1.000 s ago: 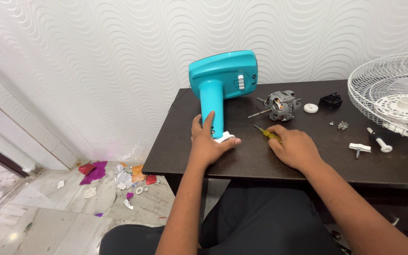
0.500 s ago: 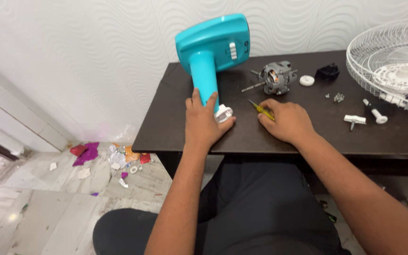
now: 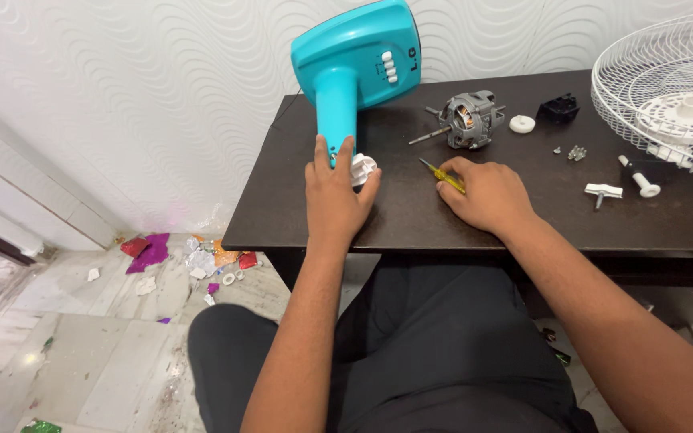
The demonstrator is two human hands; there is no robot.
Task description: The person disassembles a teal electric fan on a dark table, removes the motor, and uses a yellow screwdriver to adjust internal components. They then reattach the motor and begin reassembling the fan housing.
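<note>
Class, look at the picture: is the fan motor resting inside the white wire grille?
No, the motor sits on the bare dark table, apart from the grille at the right edge.

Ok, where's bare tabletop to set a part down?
Free: the front strip of the table between the left hand and right hand, and right of that hand, below the white knobs. Crowded: around the motor and the fan grille.
</note>
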